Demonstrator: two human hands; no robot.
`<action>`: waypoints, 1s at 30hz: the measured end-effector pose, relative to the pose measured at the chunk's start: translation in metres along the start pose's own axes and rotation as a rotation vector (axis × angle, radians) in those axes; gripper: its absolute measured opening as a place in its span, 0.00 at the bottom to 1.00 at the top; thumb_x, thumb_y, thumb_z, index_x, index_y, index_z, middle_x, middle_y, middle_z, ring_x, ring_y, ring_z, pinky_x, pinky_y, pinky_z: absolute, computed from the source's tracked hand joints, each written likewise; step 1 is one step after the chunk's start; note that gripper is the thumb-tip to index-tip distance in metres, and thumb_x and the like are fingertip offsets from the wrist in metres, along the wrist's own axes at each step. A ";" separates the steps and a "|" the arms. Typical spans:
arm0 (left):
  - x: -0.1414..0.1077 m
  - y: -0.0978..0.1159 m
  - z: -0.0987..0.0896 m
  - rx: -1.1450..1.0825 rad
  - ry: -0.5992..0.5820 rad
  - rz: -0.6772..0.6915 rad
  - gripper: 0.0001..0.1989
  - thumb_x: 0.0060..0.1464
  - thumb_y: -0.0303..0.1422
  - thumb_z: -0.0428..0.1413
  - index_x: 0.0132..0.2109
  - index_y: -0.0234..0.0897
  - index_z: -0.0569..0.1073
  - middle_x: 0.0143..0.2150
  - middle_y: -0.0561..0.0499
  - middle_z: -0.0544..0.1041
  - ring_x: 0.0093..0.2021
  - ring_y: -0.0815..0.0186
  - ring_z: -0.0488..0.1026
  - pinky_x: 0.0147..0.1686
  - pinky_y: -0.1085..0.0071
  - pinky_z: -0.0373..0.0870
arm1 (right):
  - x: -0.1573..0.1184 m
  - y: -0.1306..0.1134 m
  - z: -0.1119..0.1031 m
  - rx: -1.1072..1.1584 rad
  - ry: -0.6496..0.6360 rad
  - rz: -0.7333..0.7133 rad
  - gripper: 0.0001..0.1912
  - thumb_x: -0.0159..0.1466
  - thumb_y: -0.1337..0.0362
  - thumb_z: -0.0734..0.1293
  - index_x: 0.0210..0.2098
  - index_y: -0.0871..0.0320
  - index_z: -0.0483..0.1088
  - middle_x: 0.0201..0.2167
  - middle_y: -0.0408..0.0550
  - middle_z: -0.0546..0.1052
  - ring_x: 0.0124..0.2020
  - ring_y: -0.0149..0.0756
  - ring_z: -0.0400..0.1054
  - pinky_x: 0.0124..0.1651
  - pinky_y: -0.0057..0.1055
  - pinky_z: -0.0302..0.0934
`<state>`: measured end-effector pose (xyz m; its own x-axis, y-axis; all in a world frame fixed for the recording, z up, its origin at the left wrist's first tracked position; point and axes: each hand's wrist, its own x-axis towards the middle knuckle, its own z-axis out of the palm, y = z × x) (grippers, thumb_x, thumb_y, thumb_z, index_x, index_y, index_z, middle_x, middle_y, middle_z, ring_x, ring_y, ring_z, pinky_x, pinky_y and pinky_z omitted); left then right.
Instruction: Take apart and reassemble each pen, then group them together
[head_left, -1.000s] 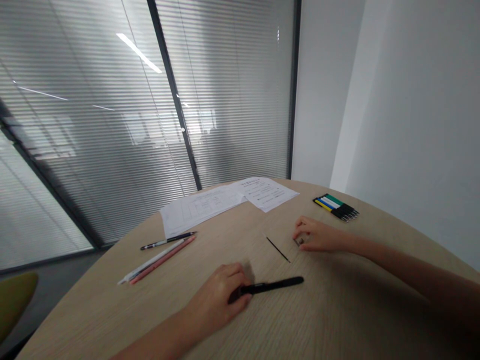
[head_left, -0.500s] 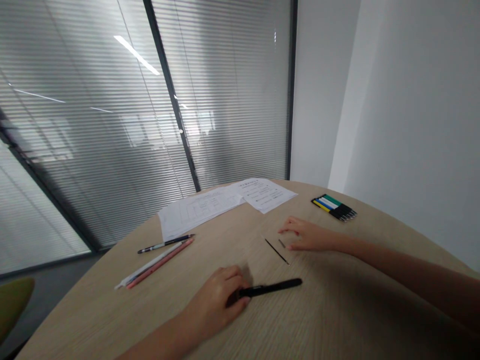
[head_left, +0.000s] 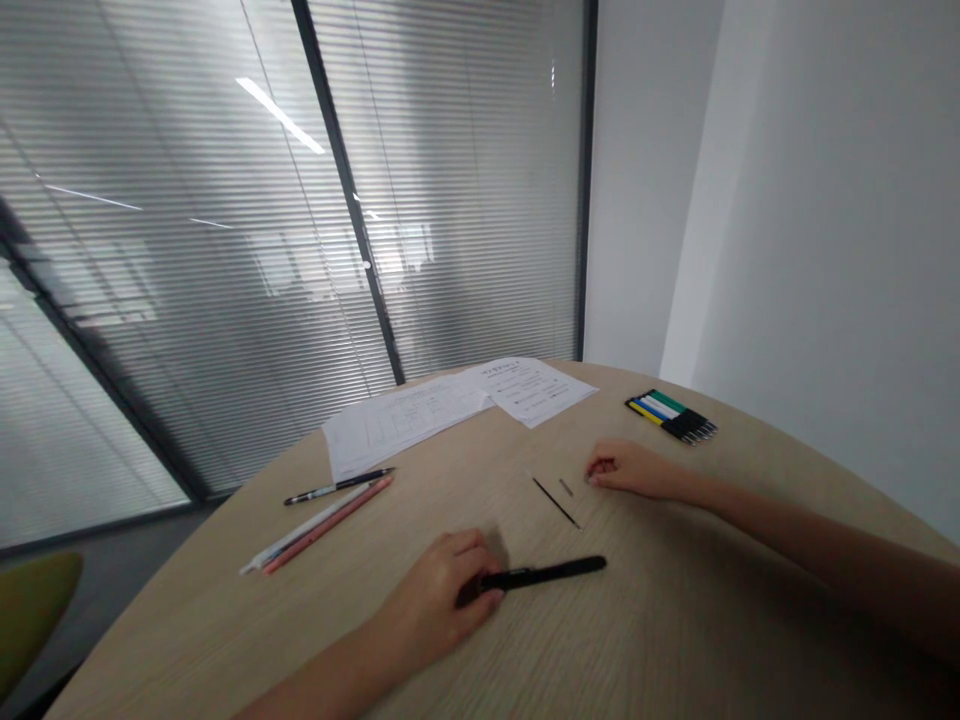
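My left hand (head_left: 444,590) is closed around one end of a black pen (head_left: 551,573), which points right just above the table. My right hand (head_left: 626,468) rests at the table with its fingers curled together in a pinch. Whatever lies between those fingertips is too small to make out. Left of the right hand lie a small grey spring-like piece (head_left: 565,487) and a thin dark pen refill (head_left: 556,502), both apart from the fingers.
On the round wooden table (head_left: 645,640), several pens with coloured barrels (head_left: 664,406) lie side by side at the far right. Printed sheets (head_left: 409,415) cover part of the back. To the left lie a dark pen (head_left: 337,486), a white pen (head_left: 315,527) and a pink pen (head_left: 330,524).
My right hand has drawn back to the right, away from the refill and small grey piece, and its spread fingers have closed. The left hand keeps holding the pen.
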<state>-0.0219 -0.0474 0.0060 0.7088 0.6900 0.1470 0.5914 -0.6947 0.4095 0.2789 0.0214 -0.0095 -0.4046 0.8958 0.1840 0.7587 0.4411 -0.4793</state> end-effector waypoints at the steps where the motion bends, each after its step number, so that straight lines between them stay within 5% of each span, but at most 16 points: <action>1: 0.000 -0.001 0.000 -0.028 0.002 -0.005 0.02 0.48 0.27 0.50 0.30 0.36 0.68 0.29 0.51 0.67 0.32 0.66 0.64 0.33 0.71 0.59 | 0.002 -0.003 0.000 0.000 0.009 0.002 0.07 0.53 0.66 0.63 0.29 0.61 0.70 0.25 0.45 0.70 0.27 0.32 0.63 0.31 0.28 0.58; 6: 0.005 -0.006 -0.003 -0.235 0.013 -0.083 0.04 0.48 0.30 0.51 0.28 0.35 0.68 0.27 0.54 0.65 0.28 0.69 0.63 0.28 0.75 0.58 | 0.005 -0.010 0.002 -0.017 0.042 0.028 0.10 0.52 0.69 0.63 0.34 0.61 0.70 0.25 0.44 0.69 0.27 0.32 0.63 0.32 0.28 0.58; 10: 0.007 -0.008 -0.007 -0.350 0.042 -0.163 0.06 0.47 0.34 0.51 0.28 0.35 0.68 0.25 0.55 0.64 0.26 0.69 0.61 0.25 0.75 0.56 | -0.006 -0.011 0.009 -0.047 0.203 0.085 0.18 0.52 0.71 0.62 0.44 0.61 0.64 0.32 0.47 0.69 0.27 0.31 0.62 0.33 0.28 0.57; 14: 0.007 -0.007 -0.012 -0.456 0.059 -0.263 0.08 0.46 0.36 0.51 0.27 0.36 0.67 0.23 0.56 0.62 0.25 0.69 0.60 0.24 0.75 0.55 | -0.022 -0.027 0.015 -0.055 0.350 0.040 0.10 0.58 0.68 0.58 0.38 0.61 0.66 0.29 0.46 0.68 0.28 0.31 0.61 0.34 0.29 0.56; 21: 0.007 -0.007 -0.014 -0.572 0.031 -0.295 0.09 0.44 0.39 0.53 0.27 0.36 0.67 0.24 0.56 0.64 0.26 0.68 0.60 0.26 0.74 0.55 | -0.046 -0.075 0.019 -0.019 0.117 -0.276 0.08 0.58 0.63 0.60 0.33 0.60 0.68 0.26 0.45 0.68 0.28 0.30 0.62 0.32 0.26 0.55; 30: 0.008 -0.015 -0.019 -0.680 0.102 -0.382 0.12 0.41 0.41 0.55 0.26 0.36 0.68 0.20 0.58 0.62 0.22 0.72 0.57 0.22 0.76 0.51 | -0.043 -0.067 0.019 0.079 0.241 -0.191 0.08 0.57 0.64 0.60 0.32 0.60 0.68 0.21 0.42 0.66 0.22 0.28 0.58 0.27 0.25 0.53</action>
<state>-0.0324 -0.0281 0.0181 0.4453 0.8942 -0.0469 0.3985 -0.1510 0.9047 0.2359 -0.0476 -0.0017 -0.3962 0.7884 0.4706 0.6349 0.6055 -0.4798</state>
